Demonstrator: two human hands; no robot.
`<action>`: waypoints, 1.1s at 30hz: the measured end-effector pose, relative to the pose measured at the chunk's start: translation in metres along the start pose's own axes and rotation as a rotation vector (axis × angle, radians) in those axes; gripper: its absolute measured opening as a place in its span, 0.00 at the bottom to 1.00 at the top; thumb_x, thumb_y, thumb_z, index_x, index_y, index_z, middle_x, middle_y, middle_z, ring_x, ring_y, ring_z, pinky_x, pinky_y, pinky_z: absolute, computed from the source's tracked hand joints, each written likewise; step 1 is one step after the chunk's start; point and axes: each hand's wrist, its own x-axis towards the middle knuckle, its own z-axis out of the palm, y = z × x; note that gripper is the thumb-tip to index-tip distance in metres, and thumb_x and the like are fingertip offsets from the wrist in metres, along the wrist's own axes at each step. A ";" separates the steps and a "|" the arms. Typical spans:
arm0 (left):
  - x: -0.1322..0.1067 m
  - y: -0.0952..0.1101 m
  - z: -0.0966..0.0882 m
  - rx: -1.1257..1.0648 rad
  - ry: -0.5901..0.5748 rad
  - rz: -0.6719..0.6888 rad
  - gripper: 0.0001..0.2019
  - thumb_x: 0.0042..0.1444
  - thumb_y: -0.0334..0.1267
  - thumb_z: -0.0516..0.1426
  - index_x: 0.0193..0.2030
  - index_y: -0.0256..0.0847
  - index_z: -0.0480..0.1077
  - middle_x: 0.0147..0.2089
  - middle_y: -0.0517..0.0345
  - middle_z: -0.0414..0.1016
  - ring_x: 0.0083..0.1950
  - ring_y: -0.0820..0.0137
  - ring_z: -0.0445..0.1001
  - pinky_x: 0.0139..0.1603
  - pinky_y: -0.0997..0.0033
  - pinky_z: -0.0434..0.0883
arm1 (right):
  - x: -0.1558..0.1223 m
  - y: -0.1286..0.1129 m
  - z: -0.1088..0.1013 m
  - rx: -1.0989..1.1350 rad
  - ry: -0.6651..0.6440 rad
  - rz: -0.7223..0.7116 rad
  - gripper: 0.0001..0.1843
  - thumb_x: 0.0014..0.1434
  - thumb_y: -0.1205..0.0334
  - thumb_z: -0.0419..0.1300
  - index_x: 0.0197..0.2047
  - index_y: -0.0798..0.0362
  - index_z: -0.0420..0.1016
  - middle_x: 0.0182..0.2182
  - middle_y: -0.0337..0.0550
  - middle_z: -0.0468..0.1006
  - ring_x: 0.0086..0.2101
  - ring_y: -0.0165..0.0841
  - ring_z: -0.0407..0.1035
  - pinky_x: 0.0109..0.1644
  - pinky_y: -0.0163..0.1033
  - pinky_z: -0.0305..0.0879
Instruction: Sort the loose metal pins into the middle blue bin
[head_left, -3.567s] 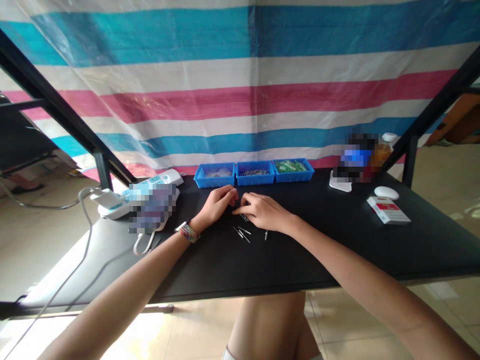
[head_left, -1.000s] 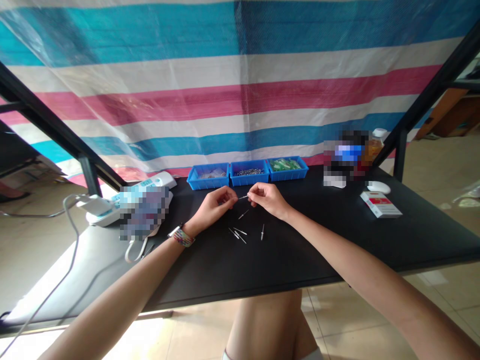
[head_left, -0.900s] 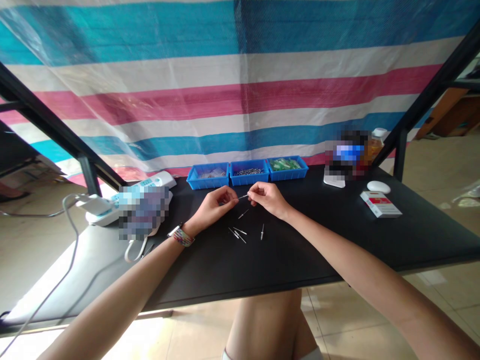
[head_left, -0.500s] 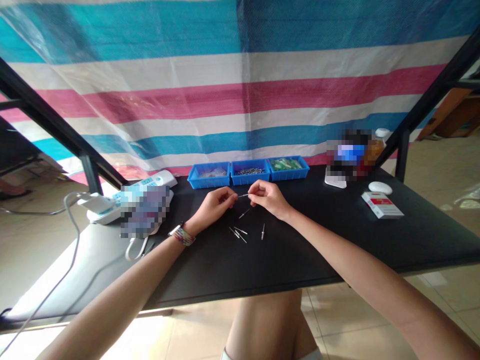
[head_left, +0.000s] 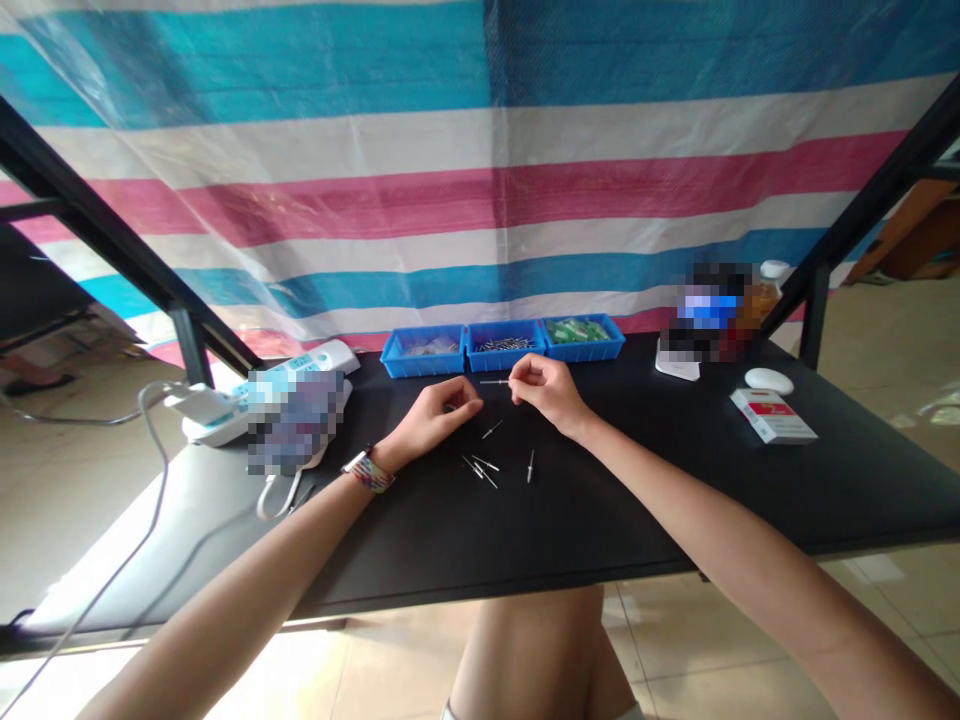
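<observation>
My right hand (head_left: 541, 390) is pinched on a thin metal pin (head_left: 493, 382), which points left and is held level above the black table (head_left: 600, 500). My left hand (head_left: 442, 415) rests on the table a little to the left, fingers curled together; what they hold, if anything, is too small to make out. Several loose pins (head_left: 487, 465) lie on the table just in front of both hands. Behind the hands stand three blue trays: the left tray (head_left: 424, 352), the middle tray (head_left: 508, 347) with dark pins, and the right tray (head_left: 585, 337) with green parts.
A white power strip (head_left: 225, 410) with a grey cable lies at the left, next to a blurred object. At the right are a red-and-white box (head_left: 772, 415), a white mouse (head_left: 769, 381) and a bottle (head_left: 761, 295). A striped tarp hangs behind the table.
My right hand has lifted the pin away to the right and back, so its tip has left my left hand. My left hand has sunk to the table.
</observation>
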 end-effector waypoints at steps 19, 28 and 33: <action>-0.001 0.005 0.007 0.139 -0.004 0.072 0.03 0.60 0.37 0.60 0.37 0.40 0.73 0.36 0.59 0.76 0.34 0.70 0.72 0.38 0.71 0.71 | -0.004 0.006 0.000 -0.310 0.000 -0.039 0.17 0.64 0.51 0.60 0.39 0.54 0.86 0.26 0.40 0.78 0.26 0.30 0.70 0.30 0.35 0.62; 0.001 0.012 0.006 -0.167 0.154 0.020 0.15 0.62 0.44 0.64 0.51 0.38 0.75 0.34 0.60 0.74 0.34 0.71 0.73 0.37 0.72 0.69 | -0.016 0.003 0.013 -0.275 -0.205 -0.057 0.11 0.58 0.59 0.67 0.42 0.55 0.84 0.34 0.42 0.80 0.30 0.30 0.70 0.35 0.35 0.67; 0.002 0.007 0.007 -0.181 0.141 0.037 0.15 0.64 0.47 0.64 0.50 0.38 0.76 0.36 0.58 0.75 0.37 0.70 0.75 0.42 0.70 0.73 | -0.019 0.000 0.012 -0.324 -0.225 -0.106 0.10 0.59 0.62 0.66 0.43 0.53 0.86 0.40 0.44 0.81 0.31 0.30 0.72 0.33 0.35 0.66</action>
